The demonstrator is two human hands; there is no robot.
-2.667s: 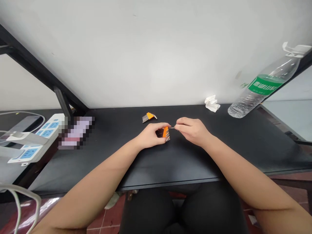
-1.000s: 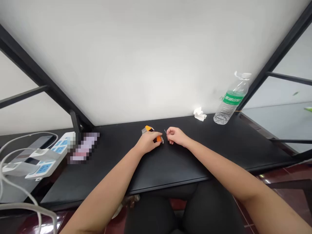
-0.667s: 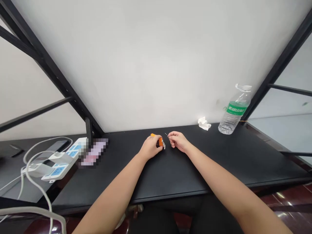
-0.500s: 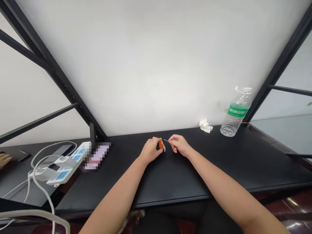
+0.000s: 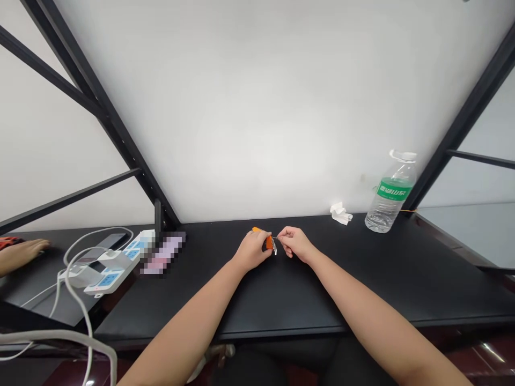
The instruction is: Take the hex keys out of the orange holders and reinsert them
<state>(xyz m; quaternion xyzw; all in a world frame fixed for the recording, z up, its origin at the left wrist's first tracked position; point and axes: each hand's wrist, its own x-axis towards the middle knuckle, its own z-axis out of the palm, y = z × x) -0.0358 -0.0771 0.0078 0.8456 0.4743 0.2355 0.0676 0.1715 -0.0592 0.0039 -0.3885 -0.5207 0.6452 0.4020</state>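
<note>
Over the black table [image 5: 306,300], my left hand [image 5: 252,251] is closed around an orange holder [image 5: 269,242] from which several thin silvery keys or bits [image 5: 274,247] stick out at the right side. Close to its right, my right hand [image 5: 295,244] pinches a thin metal piece [image 5: 277,238] between thumb and fingers. The metal piece points left and its tip reaches the orange holder. Whether it sits in a slot is too small to tell.
A water bottle [image 5: 390,195] and crumpled white tissue [image 5: 340,213] stand near the wall. At left are a power strip [image 5: 120,265] with cables, a blurred pinkish item [image 5: 164,253], a dark phone [image 5: 108,244] and another person's hand [image 5: 28,253] near a red-black object [image 5: 8,242].
My hands have drawn slightly closer, the metal piece now meeting the holder. The other person's hand reaches further into view at left. The whole view has shifted a little.
</note>
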